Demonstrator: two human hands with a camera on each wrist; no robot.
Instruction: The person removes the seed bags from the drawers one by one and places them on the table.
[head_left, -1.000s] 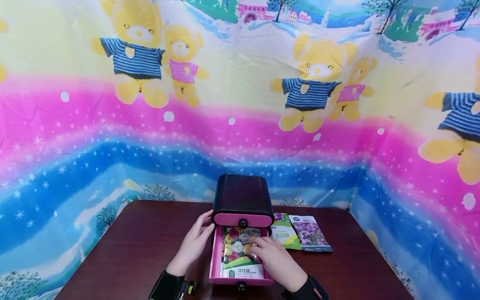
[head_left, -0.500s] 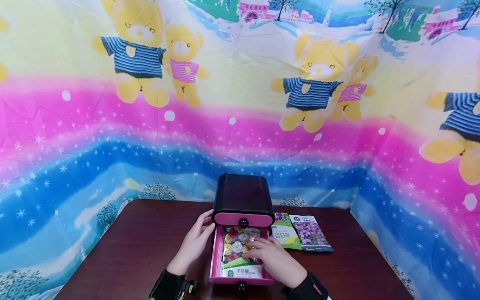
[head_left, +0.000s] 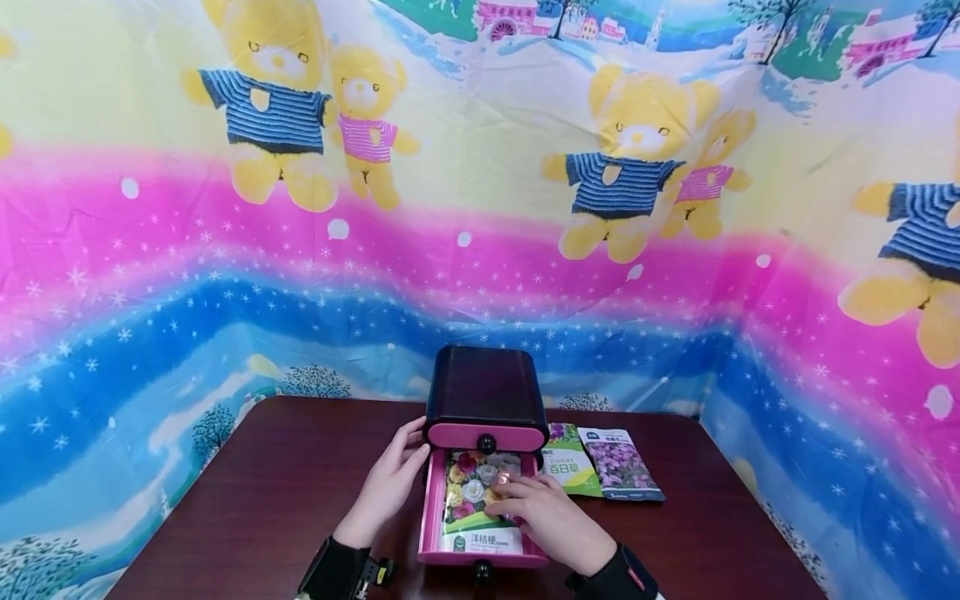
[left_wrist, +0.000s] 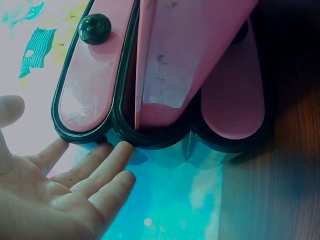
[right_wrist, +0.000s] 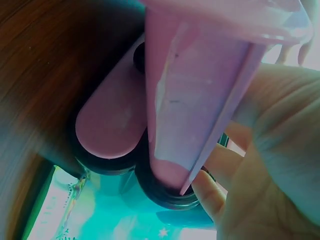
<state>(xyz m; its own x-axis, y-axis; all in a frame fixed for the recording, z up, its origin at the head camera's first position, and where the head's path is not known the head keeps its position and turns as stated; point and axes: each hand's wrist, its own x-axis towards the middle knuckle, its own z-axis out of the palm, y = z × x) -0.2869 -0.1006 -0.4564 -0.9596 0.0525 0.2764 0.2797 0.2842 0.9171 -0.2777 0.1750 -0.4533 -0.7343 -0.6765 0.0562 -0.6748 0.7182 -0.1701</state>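
Note:
A black drawer cabinet (head_left: 486,387) with pink fronts and round black knobs stands on the table, its middle drawer (head_left: 433,508) pulled out. Inside that drawer lies a seed packet (head_left: 480,537) printed with roses-like flowers, face up. My right hand (head_left: 562,521) reaches over the drawer's right wall, its extended fingers resting on the packet and covering its right part. At the cabinet's left side is my left hand (head_left: 384,492), fingers extended; in the left wrist view the fingertips (left_wrist: 125,149) touch the cabinet's side near its front rim.
Right of the cabinet, a green-and-white zinnia packet (head_left: 572,471) and a packet with purple flowers (head_left: 621,467) lie on the dark red wooden table (head_left: 300,467). A patterned bear curtain (head_left: 465,275) hangs behind the table.
The right hand's fingers have spread a little leftward over the packet, and the packet has shifted slightly left in the drawer. My left hand keeps its place at the cabinet.

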